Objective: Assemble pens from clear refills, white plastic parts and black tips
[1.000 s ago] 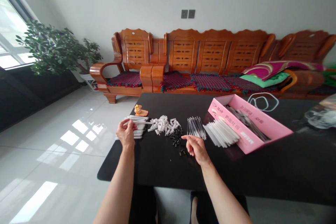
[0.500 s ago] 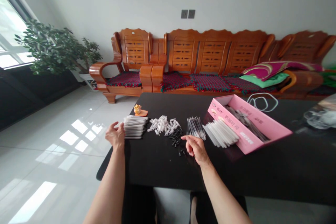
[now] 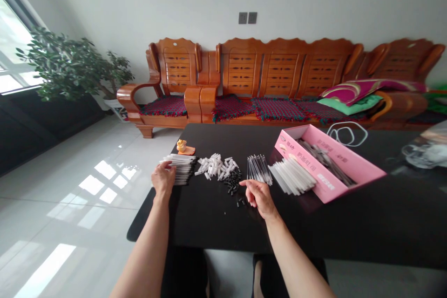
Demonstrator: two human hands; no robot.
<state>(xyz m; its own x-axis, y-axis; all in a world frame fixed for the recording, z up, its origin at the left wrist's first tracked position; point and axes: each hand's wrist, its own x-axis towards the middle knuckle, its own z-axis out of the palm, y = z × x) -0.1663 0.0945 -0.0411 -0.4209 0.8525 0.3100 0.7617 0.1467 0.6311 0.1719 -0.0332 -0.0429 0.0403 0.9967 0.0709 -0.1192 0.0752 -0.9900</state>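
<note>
My left hand (image 3: 163,179) is at the left end of a stack of white pens with black tips (image 3: 183,170), its fingers loosely curved and apart, touching or just over the pen ends. Over the table my right hand (image 3: 259,197) hovers with its index finger stretched to the left and the other fingers curled; nothing shows in it. Near that fingertip lies a heap of small black caps (image 3: 232,179), with a few strays (image 3: 240,203) closer to me. White short plugs (image 3: 217,165) are heaped behind them. Thin pen refills (image 3: 259,169) and translucent white tubes (image 3: 293,177) lie beyond my right hand.
A pink box (image 3: 328,167) holding dark grey sticks stands right on the black table (image 3: 216,223). A yellow figurine on an orange base (image 3: 185,147) sits behind the pens. A white cable loop (image 3: 347,134) and clear plastic bag (image 3: 426,153) are farther right. Behind stands a wooden sofa (image 3: 244,72).
My left hand has moved right, from beside the stack onto the left ends of the pens. My right hand keeps nearly the same place and pose.
</note>
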